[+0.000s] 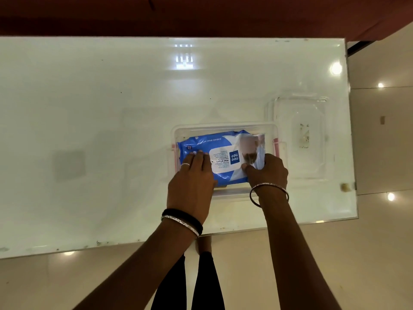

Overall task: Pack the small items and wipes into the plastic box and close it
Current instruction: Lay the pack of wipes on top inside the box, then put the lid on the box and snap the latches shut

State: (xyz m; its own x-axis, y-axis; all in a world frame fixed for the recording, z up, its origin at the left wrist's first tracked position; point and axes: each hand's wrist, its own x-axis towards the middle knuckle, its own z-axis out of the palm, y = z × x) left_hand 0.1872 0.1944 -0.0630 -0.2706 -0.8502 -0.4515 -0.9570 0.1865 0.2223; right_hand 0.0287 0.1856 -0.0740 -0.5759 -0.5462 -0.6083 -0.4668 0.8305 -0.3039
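Observation:
A blue and white pack of wet wipes (220, 145) lies inside the clear plastic box (223, 127), which has pink clips at its short ends. My left hand (192, 182) rests flat on the pack's near left part, fingers together. My right hand (267, 172) grips the pack's right end, thumb on top. The box's clear lid (301, 135) lies flat on the table to the right of the box. Any small items under the pack are hidden.
The box stands on a glossy white table (111, 119) near its right end. The table's right edge (350, 130) is close beyond the lid, and a small beige object (345, 187) sits by that edge. Shiny cream floor lies below and to the right.

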